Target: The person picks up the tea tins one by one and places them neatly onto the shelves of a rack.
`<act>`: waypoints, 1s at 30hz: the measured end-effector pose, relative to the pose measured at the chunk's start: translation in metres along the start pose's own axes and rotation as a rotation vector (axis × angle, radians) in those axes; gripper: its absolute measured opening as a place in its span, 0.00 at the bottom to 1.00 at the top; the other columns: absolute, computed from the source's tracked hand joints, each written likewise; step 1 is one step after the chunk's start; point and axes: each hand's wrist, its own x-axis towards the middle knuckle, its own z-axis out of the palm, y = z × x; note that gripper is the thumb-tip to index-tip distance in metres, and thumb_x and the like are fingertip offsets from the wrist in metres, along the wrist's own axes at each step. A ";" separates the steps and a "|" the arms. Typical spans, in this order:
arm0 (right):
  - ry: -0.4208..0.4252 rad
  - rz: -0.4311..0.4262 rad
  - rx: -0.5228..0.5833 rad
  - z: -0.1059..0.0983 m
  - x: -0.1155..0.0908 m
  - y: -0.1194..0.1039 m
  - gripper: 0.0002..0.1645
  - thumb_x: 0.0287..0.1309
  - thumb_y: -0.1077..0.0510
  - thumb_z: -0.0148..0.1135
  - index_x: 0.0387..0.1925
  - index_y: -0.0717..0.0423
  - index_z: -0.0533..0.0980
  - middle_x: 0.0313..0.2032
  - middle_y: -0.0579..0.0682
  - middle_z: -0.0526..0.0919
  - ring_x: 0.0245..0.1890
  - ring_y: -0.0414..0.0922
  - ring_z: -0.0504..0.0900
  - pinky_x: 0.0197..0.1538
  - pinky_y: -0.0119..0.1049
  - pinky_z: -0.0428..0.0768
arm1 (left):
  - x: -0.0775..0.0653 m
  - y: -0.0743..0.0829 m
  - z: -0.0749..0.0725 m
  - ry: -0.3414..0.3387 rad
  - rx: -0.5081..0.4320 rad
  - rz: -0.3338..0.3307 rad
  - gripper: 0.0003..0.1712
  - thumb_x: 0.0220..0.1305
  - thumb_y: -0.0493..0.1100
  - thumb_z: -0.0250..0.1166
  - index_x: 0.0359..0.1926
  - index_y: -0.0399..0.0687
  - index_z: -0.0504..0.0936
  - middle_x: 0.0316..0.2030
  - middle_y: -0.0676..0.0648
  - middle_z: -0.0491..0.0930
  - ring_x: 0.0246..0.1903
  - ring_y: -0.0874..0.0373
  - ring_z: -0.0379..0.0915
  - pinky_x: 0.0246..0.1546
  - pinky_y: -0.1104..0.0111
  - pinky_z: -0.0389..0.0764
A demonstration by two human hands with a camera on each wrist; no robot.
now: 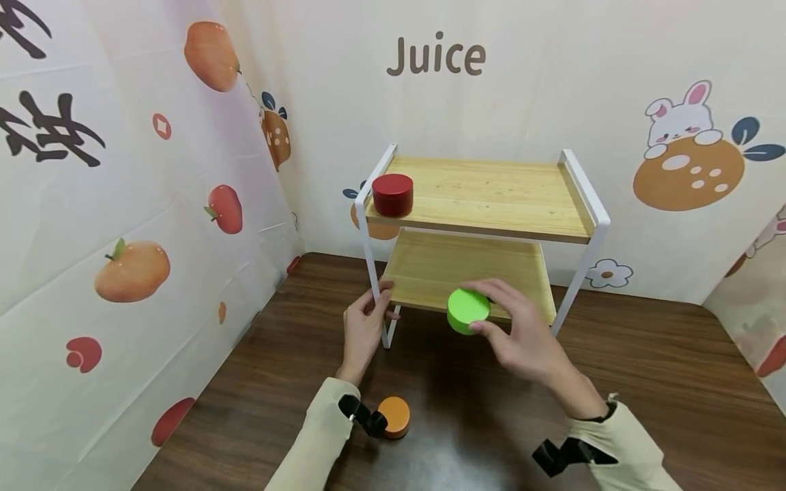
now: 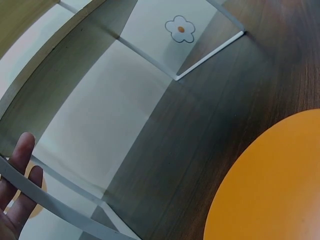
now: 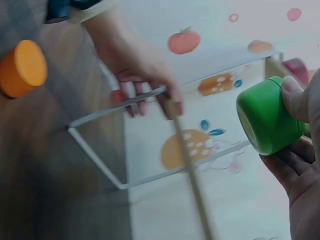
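Note:
My right hand (image 1: 522, 334) holds a small green round tin (image 1: 468, 311) between thumb and fingers, in front of the lower shelf board (image 1: 467, 269). The right wrist view shows the green tin (image 3: 270, 116) tilted, with a seam near one end. My left hand (image 1: 366, 332) grips the white left leg of the two-tier shelf rack (image 1: 370, 262) beside the lower board's front corner. In the left wrist view its fingers (image 2: 25, 147) pass behind the white frame. A red round tin (image 1: 393, 196) stands on the upper board's front left corner.
An orange round tin (image 1: 395, 416) stands on the dark wooden table (image 1: 479, 436), right by my left wrist camera. Patterned fabric walls (image 1: 522, 102) with fruit pictures rise behind the rack and on both sides.

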 end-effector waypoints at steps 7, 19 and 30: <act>0.029 -0.031 -0.062 -0.028 0.036 -0.019 0.33 0.55 0.72 0.75 0.64 0.60 0.79 0.57 0.54 0.85 0.57 0.48 0.82 0.62 0.20 0.70 | 0.001 0.000 0.001 0.007 -0.015 0.001 0.13 0.77 0.46 0.66 0.54 0.48 0.90 0.51 0.40 0.90 0.24 0.60 0.86 0.25 0.72 0.80; 0.056 -0.108 -0.015 -0.049 0.066 -0.041 0.32 0.56 0.74 0.74 0.64 0.62 0.80 0.57 0.57 0.85 0.55 0.38 0.80 0.61 0.17 0.73 | 0.002 0.004 0.001 0.006 -0.018 -0.011 0.13 0.77 0.47 0.66 0.54 0.49 0.90 0.45 0.38 0.91 0.24 0.62 0.86 0.27 0.74 0.79; 0.099 -0.035 -0.048 -0.059 0.092 -0.044 0.30 0.63 0.72 0.70 0.66 0.60 0.79 0.59 0.58 0.83 0.56 0.46 0.81 0.57 0.15 0.77 | -0.001 0.001 -0.001 0.001 -0.016 -0.008 0.14 0.77 0.48 0.66 0.55 0.50 0.90 0.52 0.42 0.90 0.28 0.46 0.89 0.25 0.73 0.78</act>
